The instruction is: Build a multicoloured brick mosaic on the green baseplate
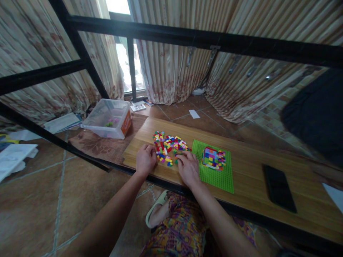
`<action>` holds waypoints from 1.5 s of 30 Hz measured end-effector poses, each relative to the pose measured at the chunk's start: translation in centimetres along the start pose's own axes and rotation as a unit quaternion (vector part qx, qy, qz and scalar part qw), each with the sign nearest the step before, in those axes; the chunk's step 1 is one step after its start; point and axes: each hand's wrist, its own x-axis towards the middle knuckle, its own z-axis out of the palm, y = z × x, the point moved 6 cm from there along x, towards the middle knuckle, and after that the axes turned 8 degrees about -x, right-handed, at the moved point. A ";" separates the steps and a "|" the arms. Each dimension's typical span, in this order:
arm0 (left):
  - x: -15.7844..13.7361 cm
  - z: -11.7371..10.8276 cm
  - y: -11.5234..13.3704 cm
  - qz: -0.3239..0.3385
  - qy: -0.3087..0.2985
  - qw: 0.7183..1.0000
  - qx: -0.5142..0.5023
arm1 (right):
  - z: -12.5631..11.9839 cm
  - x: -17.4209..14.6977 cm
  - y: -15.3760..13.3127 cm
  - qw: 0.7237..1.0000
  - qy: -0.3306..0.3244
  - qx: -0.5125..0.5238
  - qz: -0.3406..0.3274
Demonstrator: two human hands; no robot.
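Observation:
Many small coloured toy bricks (166, 145) lie loose in a spread on the wooden board. At the left edge of this spread rests my left hand (146, 158), its fingers curled; whether anything is in them is hidden. My right hand (188, 167) is at the spread's right side, thumb and fingers bent down around a small green brick (176, 161), though I cannot tell if they grip it. Just right of that hand lies a green studded baseplate (217, 182). A block of multicoloured bricks (211, 159) sits built up on it.
A black phone (279, 188) lies on the wooden board (249, 175) to the right. Beyond the board's left end, a clear plastic bin (107, 119) with a few pieces stands on a brown mat. Black metal bars (171, 32) cross above the board.

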 end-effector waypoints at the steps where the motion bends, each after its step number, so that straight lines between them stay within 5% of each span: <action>1: 0.0 0.0 0.0 0.000 -0.001 1.000 0.000 | -0.1 0.3 0.3 1.000 0.009 0.001 0.005; 12: 0.0 0.0 0.0 0.004 -0.010 1.000 -0.005 | 0.8 5.1 0.4 0.998 -0.022 -0.053 0.025; 33: 0.0 -0.1 0.1 -0.004 -0.008 1.000 -0.006 | 0.4 3.8 -0.8 0.988 -0.094 -0.050 -0.108; 45: 0.0 0.0 0.1 -0.001 -0.010 1.000 -0.009 | 0.5 3.2 0.1 0.994 -0.067 -0.037 -0.078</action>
